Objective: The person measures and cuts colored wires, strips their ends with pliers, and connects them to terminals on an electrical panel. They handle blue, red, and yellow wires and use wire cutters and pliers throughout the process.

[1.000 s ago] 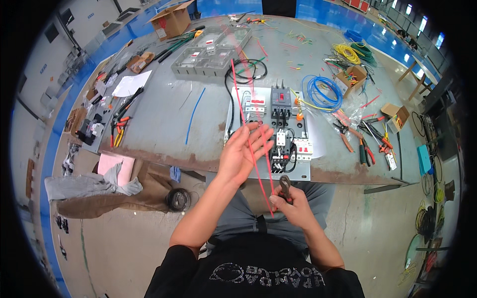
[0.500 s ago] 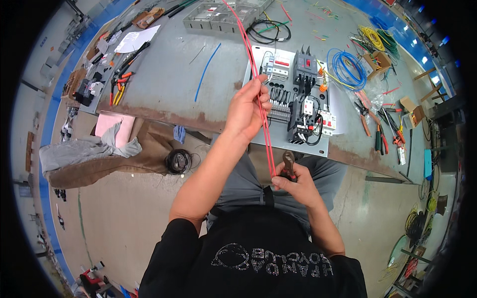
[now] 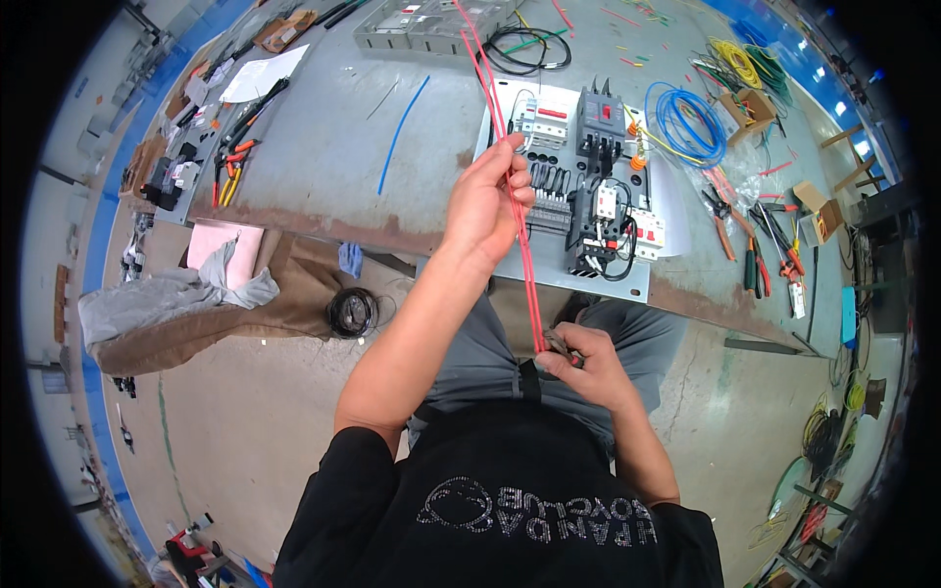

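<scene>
Head cam: the left hand [image 3: 487, 201], center frame, pinches a pair of red wires [image 3: 522, 255] stretched taut down to the right hand [image 3: 585, 367], whose closed fingers grip them along with small pliers [image 3: 561, 345]. The wires look thin, straight and glossy, running to the top edge. The control panel [image 3: 578, 196] behind looks partly wired; these two aren't connected yet.

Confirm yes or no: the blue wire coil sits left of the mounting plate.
No, the blue wire coil lies right of the mounting plate.
</scene>
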A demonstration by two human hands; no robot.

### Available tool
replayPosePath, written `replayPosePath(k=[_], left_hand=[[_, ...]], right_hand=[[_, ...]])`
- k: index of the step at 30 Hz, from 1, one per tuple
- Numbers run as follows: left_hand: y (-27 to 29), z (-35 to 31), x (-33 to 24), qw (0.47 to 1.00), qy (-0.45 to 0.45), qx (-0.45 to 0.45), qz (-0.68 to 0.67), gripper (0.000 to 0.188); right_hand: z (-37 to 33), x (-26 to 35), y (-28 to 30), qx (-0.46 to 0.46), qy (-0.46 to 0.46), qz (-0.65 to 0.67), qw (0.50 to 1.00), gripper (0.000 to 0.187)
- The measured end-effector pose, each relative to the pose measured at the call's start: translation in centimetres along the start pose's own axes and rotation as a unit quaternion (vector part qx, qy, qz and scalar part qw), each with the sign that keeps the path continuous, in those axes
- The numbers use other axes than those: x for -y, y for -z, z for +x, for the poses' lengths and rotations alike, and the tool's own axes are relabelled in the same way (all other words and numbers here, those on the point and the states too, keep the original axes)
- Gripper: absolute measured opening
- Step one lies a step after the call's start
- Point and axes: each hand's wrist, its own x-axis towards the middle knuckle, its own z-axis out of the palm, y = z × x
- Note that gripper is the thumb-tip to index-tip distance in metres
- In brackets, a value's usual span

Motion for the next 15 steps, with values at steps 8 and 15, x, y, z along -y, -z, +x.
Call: replayPosePath(k=[8,15], left_hand=[[0.7,0.0,0.1,1.0,0.006,-0.005,-0.013,0.032],[0.6,-0.7,-0.2,0.999,0.019,-0.027,-0.005,0.033]], right_hand=[[-0.3,0.2,-0.3,0.016,0.055,-0.027,0.998,0.023],[-0.1,-0.2,-1.3,-0.016,0.216,-0.089,0.972,0.041]])
